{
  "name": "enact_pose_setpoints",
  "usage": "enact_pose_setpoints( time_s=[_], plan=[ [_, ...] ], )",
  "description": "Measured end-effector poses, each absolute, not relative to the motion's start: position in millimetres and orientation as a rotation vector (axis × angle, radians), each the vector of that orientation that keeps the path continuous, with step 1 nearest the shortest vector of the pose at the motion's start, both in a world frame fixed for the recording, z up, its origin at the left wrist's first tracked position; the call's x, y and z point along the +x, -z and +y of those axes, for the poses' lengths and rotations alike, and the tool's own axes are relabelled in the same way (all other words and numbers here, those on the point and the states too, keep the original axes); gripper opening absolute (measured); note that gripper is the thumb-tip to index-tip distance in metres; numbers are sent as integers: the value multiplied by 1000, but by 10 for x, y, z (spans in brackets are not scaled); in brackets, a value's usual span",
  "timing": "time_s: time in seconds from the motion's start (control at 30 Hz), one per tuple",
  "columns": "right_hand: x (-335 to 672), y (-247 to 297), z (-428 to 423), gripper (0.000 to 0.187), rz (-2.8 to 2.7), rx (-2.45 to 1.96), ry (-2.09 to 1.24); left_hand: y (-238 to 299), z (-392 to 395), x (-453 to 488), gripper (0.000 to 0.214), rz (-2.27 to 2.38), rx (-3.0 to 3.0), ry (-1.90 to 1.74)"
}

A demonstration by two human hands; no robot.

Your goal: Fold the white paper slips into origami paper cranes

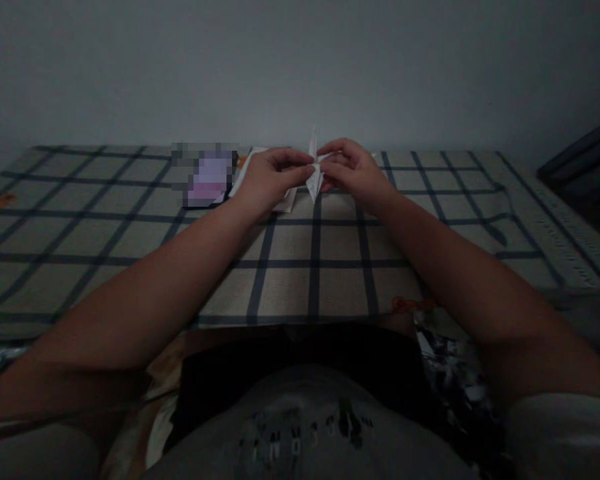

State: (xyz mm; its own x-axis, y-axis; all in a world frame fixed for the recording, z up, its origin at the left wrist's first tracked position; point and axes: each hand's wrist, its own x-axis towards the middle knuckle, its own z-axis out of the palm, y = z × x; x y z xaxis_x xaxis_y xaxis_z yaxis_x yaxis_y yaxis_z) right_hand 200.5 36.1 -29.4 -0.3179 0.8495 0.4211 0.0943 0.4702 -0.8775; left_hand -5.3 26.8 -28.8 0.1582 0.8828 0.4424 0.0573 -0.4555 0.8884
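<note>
A small folded white paper (314, 185), with one narrow point upward and another toward me, is held between both hands above the table. My left hand (275, 172) pinches its left side between thumb and fingers. From the right, my right hand (354, 168) grips the other side with thumb and fingertips. The fingers cover the middle folds of the paper. Partly under my left hand lie some flat white sheets (286, 201).
The table has a checked cloth (290, 287) with dark blue lines. Left of my hands, a phone (209, 179) with a lilac screen is partly blurred out. A plain wall (300, 67) stands behind the table. A dark slatted object (585, 173) is at the far right.
</note>
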Motion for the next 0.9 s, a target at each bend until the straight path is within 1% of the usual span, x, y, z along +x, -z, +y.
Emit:
enact_pose_setpoints(
  time_s=[0.1,0.27,0.4,0.53,0.63,0.8,0.9],
  plan=[
    [2007,306,375,37,-1749,-809,-998,303,303,-52,19,933,1757,-1431],
    [2016,309,392,36,-1773,-811,-984,310,320,-48,20,941,1781,-1462],
    [2033,311,419,37,-1788,-812,-822,276,271,-68,14,1016,1871,-1452],
    [2062,264,388,40,-1840,-825,-595,245,226,-88,15,1085,1978,-1464],
    [2073,224,346,40,-1877,-830,-501,247,219,-97,18,1109,2002,-1415],
    [2051,250,352,35,-1894,-846,-496,283,248,-98,16,1100,1989,-1392],
    [2041,297,396,34,-1851,-836,-596,296,261,-85,12,1077,1952,-1408]
  ],
)
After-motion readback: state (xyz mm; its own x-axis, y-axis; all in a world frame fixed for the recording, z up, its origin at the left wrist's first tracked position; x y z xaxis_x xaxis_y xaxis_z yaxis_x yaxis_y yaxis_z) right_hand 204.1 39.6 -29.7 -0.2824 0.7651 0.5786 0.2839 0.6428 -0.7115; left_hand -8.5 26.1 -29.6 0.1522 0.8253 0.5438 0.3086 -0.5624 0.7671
